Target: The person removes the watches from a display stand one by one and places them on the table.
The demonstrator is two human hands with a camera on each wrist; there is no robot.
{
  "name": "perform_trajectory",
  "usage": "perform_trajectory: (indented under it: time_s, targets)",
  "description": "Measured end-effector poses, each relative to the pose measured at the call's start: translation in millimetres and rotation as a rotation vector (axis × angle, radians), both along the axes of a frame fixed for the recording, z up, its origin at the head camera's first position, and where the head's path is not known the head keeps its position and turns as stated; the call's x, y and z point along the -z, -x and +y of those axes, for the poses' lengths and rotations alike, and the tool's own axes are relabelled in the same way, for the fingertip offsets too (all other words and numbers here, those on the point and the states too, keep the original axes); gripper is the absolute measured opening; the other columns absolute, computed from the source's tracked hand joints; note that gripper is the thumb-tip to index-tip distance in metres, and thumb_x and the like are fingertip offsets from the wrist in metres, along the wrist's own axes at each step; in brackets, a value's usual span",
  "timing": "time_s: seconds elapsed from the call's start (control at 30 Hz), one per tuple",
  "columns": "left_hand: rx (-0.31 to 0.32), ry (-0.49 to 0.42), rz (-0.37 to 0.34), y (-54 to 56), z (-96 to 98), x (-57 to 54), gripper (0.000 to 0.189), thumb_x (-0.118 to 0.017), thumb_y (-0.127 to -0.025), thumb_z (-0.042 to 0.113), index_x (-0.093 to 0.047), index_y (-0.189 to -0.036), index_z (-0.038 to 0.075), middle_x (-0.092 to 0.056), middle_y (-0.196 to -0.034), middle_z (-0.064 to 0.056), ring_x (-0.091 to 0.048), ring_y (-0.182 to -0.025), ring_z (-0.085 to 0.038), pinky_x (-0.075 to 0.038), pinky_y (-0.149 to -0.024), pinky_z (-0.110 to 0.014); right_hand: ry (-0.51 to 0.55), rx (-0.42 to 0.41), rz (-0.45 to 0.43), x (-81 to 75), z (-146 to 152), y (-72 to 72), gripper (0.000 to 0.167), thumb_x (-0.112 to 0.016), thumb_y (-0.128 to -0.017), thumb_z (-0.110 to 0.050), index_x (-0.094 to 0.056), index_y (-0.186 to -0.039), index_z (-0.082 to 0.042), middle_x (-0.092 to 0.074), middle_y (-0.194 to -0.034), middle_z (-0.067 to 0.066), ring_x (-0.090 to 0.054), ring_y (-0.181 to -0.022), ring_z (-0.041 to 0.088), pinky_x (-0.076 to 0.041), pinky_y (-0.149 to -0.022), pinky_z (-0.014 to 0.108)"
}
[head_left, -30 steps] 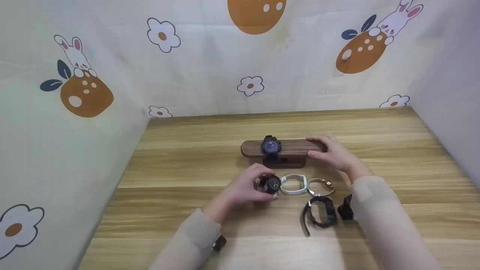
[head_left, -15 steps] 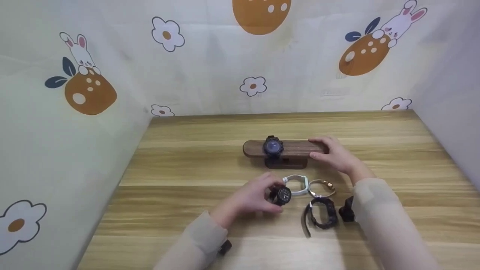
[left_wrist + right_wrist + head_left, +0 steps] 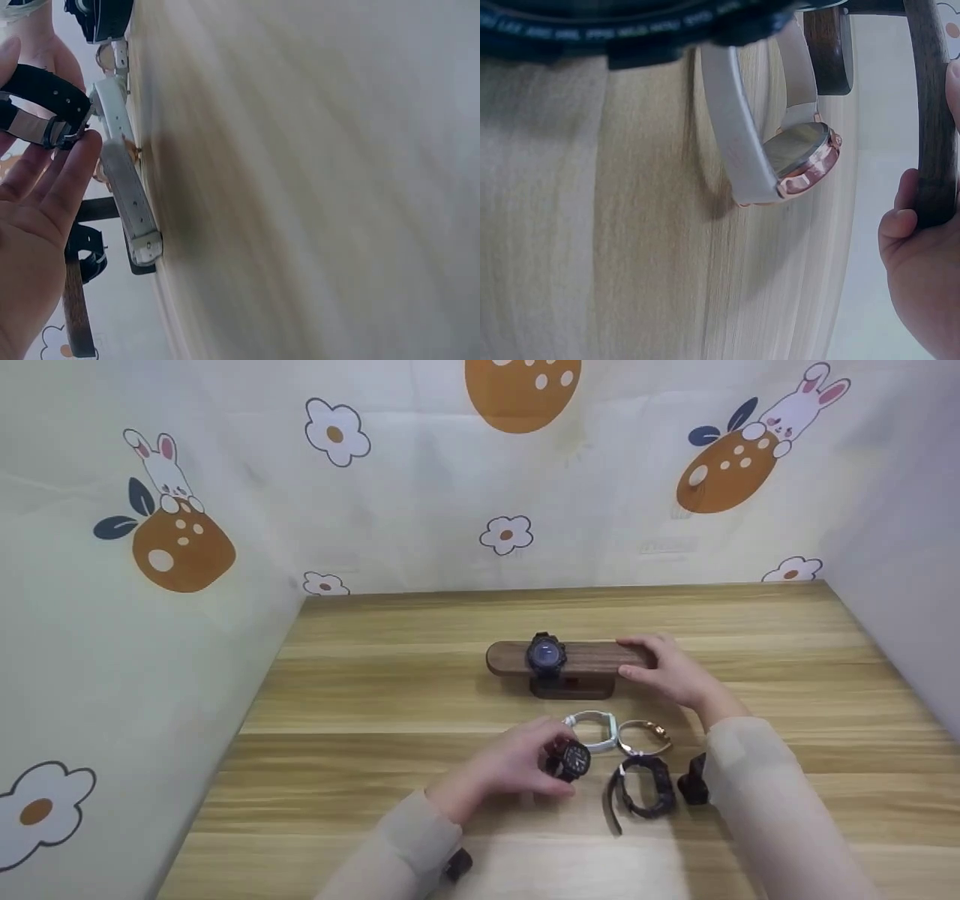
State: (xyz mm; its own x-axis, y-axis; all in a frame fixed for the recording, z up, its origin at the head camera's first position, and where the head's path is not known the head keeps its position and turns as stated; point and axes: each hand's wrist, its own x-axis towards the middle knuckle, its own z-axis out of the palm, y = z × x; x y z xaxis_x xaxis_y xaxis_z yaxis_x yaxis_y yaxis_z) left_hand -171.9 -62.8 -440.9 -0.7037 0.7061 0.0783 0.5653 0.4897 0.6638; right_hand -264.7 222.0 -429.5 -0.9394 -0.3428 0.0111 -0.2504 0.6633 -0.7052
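Note:
My left hand point(image 3: 525, 757) holds a black wristwatch point(image 3: 575, 760) low over the table, its round dial turned to the right. In the left wrist view its black strap point(image 3: 56, 88), with punched holes and a buckle, forms a closed loop at my fingertips. My right hand point(image 3: 671, 671) grips the right end of a dark wooden watch stand point(image 3: 592, 656). Fingers and thumb lie on either side of its bar point(image 3: 935, 112) in the right wrist view. Another black wristwatch point(image 3: 546, 654) is strapped around the bar, left of centre.
In front of the stand lie a pale mint watch point(image 3: 592, 731), a white-strapped watch with a rose-gold case point(image 3: 810, 172), and a black watch point(image 3: 649, 787) with its strap end trailing. The wooden table point(image 3: 375, 675) meets patterned walls at its back and sides.
My left hand has carried the black wristwatch to the right and toward the table's front, past the mint watch. My right hand keeps its grip on the stand.

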Motion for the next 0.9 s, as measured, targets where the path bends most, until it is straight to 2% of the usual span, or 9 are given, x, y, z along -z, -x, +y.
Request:
perform_trajectory:
  time_s: [0.2, 0.4, 0.57, 0.73, 0.9]
  targets:
    - [0.001, 0.002, -0.001, -1.4, 6.5, 5.0, 0.059, -0.082, -0.068, 0.035, -0.055, -0.116, 0.016, -0.054, -0.11, 0.005, -0.052, -0.099, -0.008, -0.044, -0.089, -0.024, 0.019, 0.0, -0.006, 0.9, 0, -0.6, 0.062, -0.065, -0.086, -0.039, -0.045, -0.137, -0.01, -0.037, -0.13, 0.025, -0.038, -0.118, 0.042, -0.026, -0.103, 0.06]
    - [0.014, 0.03, 0.047, -3.2, 10.8, 9.8, 0.059, -0.082, -0.068, 0.036, -0.055, -0.115, 0.014, -0.054, -0.111, 0.004, -0.053, -0.1, -0.007, -0.044, -0.09, -0.022, 0.02, 0.004, -0.011, -0.2, 0, -0.8, 0.061, -0.065, -0.086, -0.037, -0.044, -0.137, -0.01, -0.036, -0.13, 0.026, -0.038, -0.118, 0.042, -0.026, -0.102, 0.06]
    - [0.014, 0.052, 0.051, -4.4, 13.9, 13.1, 0.058, -0.081, -0.068, 0.037, -0.054, -0.115, 0.016, -0.055, -0.111, 0.004, -0.052, -0.101, -0.009, -0.044, -0.09, -0.024, 0.023, 0.005, -0.018, -1.1, 0, -1.1, 0.062, -0.064, -0.086, -0.038, -0.044, -0.138, -0.011, -0.035, -0.133, 0.026, -0.038, -0.118, 0.042, -0.027, -0.102, 0.061]
    - [0.002, 0.093, 0.09, -5.6, 16.3, 16.7, 0.059, -0.081, -0.068, 0.041, -0.054, -0.115, 0.018, -0.055, -0.11, 0.006, -0.052, -0.101, -0.01, -0.043, -0.091, -0.026, 0.033, 0.002, -0.014, 0.3, 0, -1.0, 0.061, -0.064, -0.086, -0.037, -0.044, -0.138, -0.011, -0.035, -0.132, 0.025, -0.037, -0.119, 0.042, -0.027, -0.102, 0.06]
    - [-0.008, 0.142, 0.084, -8.0, 19.3, 17.7, 0.062, -0.079, -0.069, 0.043, -0.053, -0.12, 0.019, -0.052, -0.116, 0.007, -0.05, -0.105, -0.01, -0.044, -0.093, -0.028, 0.051, 0.003, -0.006, 2.1, 0, -0.5, 0.059, -0.065, -0.087, -0.033, -0.045, -0.137, -0.01, -0.036, -0.131, 0.025, -0.035, -0.12, 0.04, -0.025, -0.103, 0.058]
